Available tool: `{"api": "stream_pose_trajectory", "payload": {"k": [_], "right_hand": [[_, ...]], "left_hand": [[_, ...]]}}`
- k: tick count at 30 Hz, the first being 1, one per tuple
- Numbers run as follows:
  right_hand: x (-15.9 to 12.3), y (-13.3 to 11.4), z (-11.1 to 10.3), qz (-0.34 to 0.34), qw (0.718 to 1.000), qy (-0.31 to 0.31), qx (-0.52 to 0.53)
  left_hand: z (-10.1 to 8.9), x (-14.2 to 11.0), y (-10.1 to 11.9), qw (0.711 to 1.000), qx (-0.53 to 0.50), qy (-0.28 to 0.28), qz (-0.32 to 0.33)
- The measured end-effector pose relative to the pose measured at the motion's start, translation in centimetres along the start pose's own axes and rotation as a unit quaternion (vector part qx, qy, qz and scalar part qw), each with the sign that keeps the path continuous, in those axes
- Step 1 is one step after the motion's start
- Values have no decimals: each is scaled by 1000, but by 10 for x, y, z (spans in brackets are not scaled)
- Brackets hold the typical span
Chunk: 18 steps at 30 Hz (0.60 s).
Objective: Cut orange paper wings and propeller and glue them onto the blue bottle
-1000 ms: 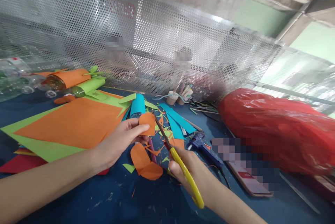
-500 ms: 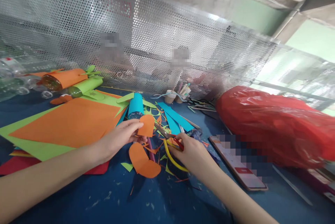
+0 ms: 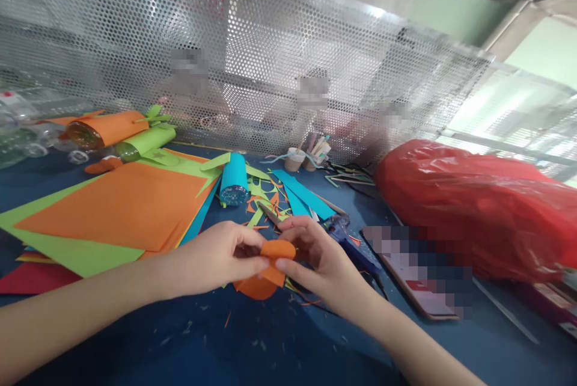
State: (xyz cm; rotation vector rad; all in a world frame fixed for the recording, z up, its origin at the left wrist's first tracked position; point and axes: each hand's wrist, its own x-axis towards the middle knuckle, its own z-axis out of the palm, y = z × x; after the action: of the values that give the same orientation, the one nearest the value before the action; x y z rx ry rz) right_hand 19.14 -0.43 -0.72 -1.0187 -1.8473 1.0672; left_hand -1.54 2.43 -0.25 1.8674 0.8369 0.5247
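Observation:
A small orange paper piece [image 3: 278, 249] with a rounded edge is pinched between both my hands. My left hand [image 3: 223, 260] has thumb and fingers closed on its left side; my right hand [image 3: 318, 257] grips its right side. Just below them is another orange paper cutout [image 3: 256, 288], partly covered by the held piece. The blades of a pair of scissors [image 3: 269, 214] show beyond my right fingers, which hide the handles. Paper scraps [image 3: 268, 196] in green and orange lie behind, next to a bottle piece wrapped in blue paper [image 3: 234, 174].
Orange and green paper sheets [image 3: 112, 205] are stacked at left, near paper-wrapped bottles [image 3: 112, 128]. A blue glue gun [image 3: 356, 248], a phone [image 3: 417, 281] and a large red plastic bag [image 3: 469, 211] sit to the right. A perforated metal screen [image 3: 270, 43] stands behind.
My right hand has let go of the scissors, which now lie on the table, and has taken hold of the orange paper. Both hands have come together, lower and nearer.

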Motion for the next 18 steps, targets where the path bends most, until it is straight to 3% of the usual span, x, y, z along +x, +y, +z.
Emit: {"api": "stream_pose_trajectory", "payload": {"k": [4,8,11,14,18], "right_hand": [[3,1,0,44,997,55,42],[8,1,-9,81,991,102,33],[8,-4,-12,102,992,80,-6],[7,-8,-10,126,989,58,-52],[3,-4,-4,159,983,-16,-90]], "left_hand": [[2,-5,9,996,90,20,4],[4,-8,2,985,173,8,6],[9,-10,-8,981,195,-14,14],[8,-8,-14,981,191,11,21],[-8,-2,-16,987,142,-4,-80]]}}
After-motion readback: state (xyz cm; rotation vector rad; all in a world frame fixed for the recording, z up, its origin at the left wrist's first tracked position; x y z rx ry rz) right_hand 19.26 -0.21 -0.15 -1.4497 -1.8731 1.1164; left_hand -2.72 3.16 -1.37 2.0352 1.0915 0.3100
